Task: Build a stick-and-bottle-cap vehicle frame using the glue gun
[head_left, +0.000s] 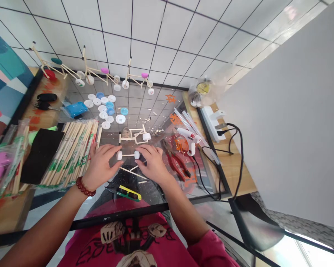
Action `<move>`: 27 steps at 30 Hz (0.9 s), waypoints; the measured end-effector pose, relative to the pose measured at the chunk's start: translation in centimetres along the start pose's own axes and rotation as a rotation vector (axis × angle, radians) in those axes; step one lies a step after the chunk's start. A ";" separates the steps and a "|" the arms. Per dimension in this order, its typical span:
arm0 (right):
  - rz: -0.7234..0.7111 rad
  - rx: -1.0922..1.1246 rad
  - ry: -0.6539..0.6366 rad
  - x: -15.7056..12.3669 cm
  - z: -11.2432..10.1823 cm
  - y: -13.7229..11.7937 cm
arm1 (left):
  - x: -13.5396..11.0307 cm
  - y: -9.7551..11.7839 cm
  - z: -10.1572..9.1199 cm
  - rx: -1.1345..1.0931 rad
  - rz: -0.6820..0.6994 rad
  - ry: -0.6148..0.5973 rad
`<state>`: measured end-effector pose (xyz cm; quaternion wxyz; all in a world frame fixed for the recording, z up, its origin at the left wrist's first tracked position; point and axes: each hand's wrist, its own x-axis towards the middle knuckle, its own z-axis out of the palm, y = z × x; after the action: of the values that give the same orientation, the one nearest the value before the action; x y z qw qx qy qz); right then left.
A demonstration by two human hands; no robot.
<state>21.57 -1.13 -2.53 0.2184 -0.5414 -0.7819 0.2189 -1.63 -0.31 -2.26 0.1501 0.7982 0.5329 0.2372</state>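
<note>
A person's left hand [101,167] and right hand [153,163] sit on either side of a stick axle with white wheels [128,155], in the middle of a glass surface [158,193]. (I can't tell if the grips are clamped on it.) A stick frame [135,136] sits just past it at 12 o'clock. Wrapped chopsticks [69,155] lie at 9 o'clock, a glue gun [187,139] at 2, red pliers [174,159] at 3, and yellow snips [125,193] at 6.
</note>
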 end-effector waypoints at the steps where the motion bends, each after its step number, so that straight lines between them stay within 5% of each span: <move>1: -0.004 0.000 0.000 0.0 0.0 0.0 | 0.0 -0.1 0.1 -0.005 0.006 0.013; 17: -0.013 -0.004 0.038 -0.1 -0.1 0.2 | -0.2 -0.5 0.1 -0.018 0.051 0.036; 24: -0.051 0.019 0.265 -0.9 -1.9 0.3 | -0.3 -0.4 -2.9 -0.136 0.054 0.267; 27: -0.060 0.037 0.249 -0.8 -1.7 0.5 | -0.4 -0.8 -3.4 -0.170 0.005 0.320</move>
<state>23.17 -1.56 -1.57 0.3304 -0.5367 -0.7602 0.1578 -4.22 -0.42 0.09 0.1297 0.7360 0.5262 0.4057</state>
